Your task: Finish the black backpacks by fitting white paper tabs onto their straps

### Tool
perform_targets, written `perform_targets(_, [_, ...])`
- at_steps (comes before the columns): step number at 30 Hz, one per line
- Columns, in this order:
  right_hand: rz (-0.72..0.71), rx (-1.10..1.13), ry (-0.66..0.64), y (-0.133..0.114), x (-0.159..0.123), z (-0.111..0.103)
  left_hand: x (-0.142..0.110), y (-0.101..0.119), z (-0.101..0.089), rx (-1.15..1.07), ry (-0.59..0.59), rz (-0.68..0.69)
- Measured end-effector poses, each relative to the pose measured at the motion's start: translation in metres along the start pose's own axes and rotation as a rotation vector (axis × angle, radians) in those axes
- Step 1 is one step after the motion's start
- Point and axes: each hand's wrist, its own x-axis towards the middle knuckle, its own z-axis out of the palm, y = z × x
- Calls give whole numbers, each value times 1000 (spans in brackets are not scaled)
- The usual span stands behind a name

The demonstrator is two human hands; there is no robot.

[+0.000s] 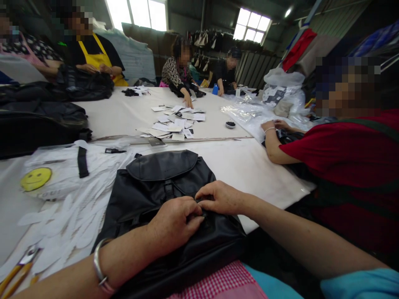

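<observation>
A black backpack (156, 182) lies flat on the white table (255, 166) right in front of me, flap end pointing away. My left hand (174, 222) rests on its front pocket with the fingers curled and pinched near the pocket's top edge. My right hand (220, 197) meets it there, fingers also pinched together on a small part of the bag, perhaps a zipper pull, which I cannot make out. A metal bracelet (99, 265) circles my left wrist.
White paper cutouts and a plastic bag with a yellow smiley (35, 178) lie to the left. Yellow-handled pliers (15, 270) sit at the lower left. Loose paper tags (177, 122) are spread mid-table. A person in red (343, 166) works close on the right; others work across the table.
</observation>
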Motion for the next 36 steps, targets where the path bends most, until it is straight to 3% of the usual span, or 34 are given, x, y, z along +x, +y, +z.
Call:
perform_targets(9, [-153,-129,36,-3,-13,-10,4,-4,-5,-237,-81,-158])
perform_targets(18, [-304,-285,-76,-12,-16,-17,-3,-5,-2,-61,-16,-1])
perform_targets(24, [-364,-196,-180,-11,-16,-20,-5,-6,2,-32,-17,29])
perform_targets(28, [-278,-325,-46,-14,-22,-17,-2,-6,-2,-56,33,-53])
perform_targets(31, [-290,-452,50,-23,-28,-17,-1,-5,-5,-83,28,-72])
perform_targets(36, [-357,-664,-142,-46,-31,-16,-2,-3,-5,-22,-32,-16])
